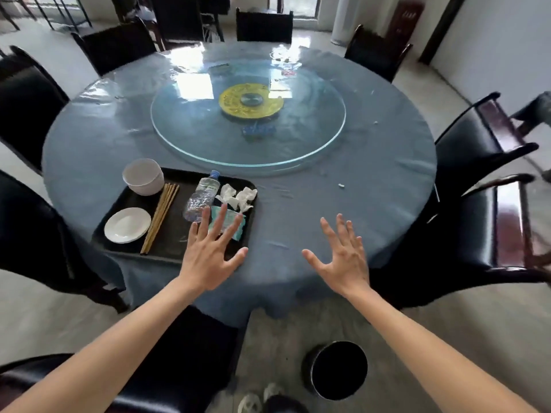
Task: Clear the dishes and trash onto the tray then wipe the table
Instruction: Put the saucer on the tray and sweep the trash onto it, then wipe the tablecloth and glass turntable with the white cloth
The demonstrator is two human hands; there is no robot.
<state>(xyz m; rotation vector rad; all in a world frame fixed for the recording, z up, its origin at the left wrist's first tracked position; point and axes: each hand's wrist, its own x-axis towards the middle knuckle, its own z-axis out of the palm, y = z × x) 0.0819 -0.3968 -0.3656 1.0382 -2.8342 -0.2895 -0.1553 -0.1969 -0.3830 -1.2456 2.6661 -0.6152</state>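
Both hands hold nothing, fingers spread wide: the left hand [208, 260] hovers over the near right corner of the black tray [173, 245] at lower left, the right hand [343, 257] above bare blue tablecloth [372, 180].

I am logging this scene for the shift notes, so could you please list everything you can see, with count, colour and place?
table: one, round, blue cloth, centre
turntable: one, clear glass with yellow hub, table middle
tray: one, black, table's near left
bowls: white stack, count unclear, tray's far left corner
plate: one, white, tray's near left
chopsticks: several, wooden, tray middle
bottle: one, clear plastic, lying on tray
tissues: crumpled, white, tray's far right
packet: one, teal, tray's right, under left fingers
scraps: small, white, table's right
chairs: several, black, around table
bin: one, black, floor
left hand: open, over tray edge
right hand: open, over table
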